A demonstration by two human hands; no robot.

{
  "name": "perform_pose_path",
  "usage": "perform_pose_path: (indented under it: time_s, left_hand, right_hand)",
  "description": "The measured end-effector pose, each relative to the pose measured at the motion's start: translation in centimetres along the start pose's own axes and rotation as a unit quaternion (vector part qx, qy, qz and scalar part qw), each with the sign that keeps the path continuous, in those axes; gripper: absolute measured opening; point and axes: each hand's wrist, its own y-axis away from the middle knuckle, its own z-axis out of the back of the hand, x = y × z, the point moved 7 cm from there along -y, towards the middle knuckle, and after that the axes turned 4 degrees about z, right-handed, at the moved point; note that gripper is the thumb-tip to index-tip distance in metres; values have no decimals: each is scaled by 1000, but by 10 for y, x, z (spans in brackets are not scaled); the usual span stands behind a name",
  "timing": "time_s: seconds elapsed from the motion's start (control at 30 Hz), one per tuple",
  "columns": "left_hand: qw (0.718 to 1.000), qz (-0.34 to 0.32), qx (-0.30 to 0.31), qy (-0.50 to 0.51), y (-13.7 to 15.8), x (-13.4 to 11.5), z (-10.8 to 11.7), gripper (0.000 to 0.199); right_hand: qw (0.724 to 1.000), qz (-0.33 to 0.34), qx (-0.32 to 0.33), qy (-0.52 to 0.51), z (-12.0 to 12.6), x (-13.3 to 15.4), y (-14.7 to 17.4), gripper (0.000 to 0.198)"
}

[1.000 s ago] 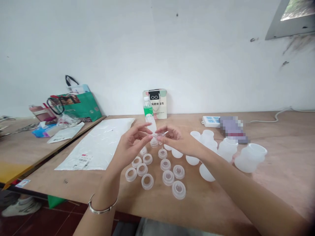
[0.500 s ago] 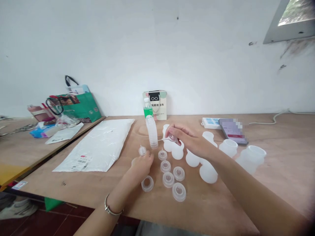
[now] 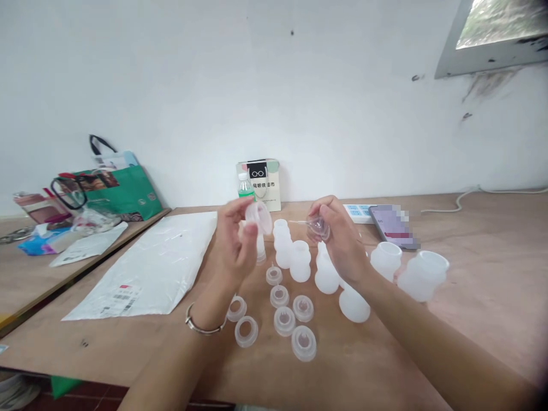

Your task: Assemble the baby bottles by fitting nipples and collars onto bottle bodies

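My left hand [image 3: 237,245] is raised above the table, thumb and fingers pinching a translucent plastic ring cap [image 3: 262,218]. To its right, my right hand [image 3: 343,242] grips a clear, soft-looking teat-like piece [image 3: 319,228]. A thin stem on that piece points left toward the ring cap; the two are apart. Below the hands lie several translucent ring caps [image 3: 285,321], some with a pointed tip in the middle. Two open ring caps [image 3: 246,331] sit under my left wrist. Several frosted white bottles [image 3: 300,265] stand around and behind my right hand, which partly hides some.
A white mailing bag [image 3: 158,257] lies flat on the left. At the back are a drink bottle [image 3: 245,185] and a paper bag [image 3: 272,194]. A phone [image 3: 391,225] leans on a power strip [image 3: 357,213]. A green bag [image 3: 128,191] stands on the adjoining table.
My left hand has lifted from the table with a ring cap and moved up beside the right hand. The right hand still holds the clear piece. The view has shifted slightly right.
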Motion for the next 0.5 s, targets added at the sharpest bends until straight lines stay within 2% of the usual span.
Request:
perform_pose_path:
  time_s: [0.13, 0.23, 0.4, 0.5]
  left_hand:
    - [997, -23, 5, 76, 35, 13, -22, 39]
    - [995, -42, 24, 87, 42, 13, -26, 39]
    - [985, -144, 88, 47, 7, -20, -44, 35]
    - [972, -221, 67, 47, -15, -42, -55, 35]
  right_hand:
    - [999, 16, 34, 39, -11, 1, 3, 16]
    - [996, 13, 57, 70, -15, -5, 6, 15]
    - [998, 38, 31, 46, -13, 1, 5, 12]
    - [996, 84, 4, 16, -16, 17, 4, 10]
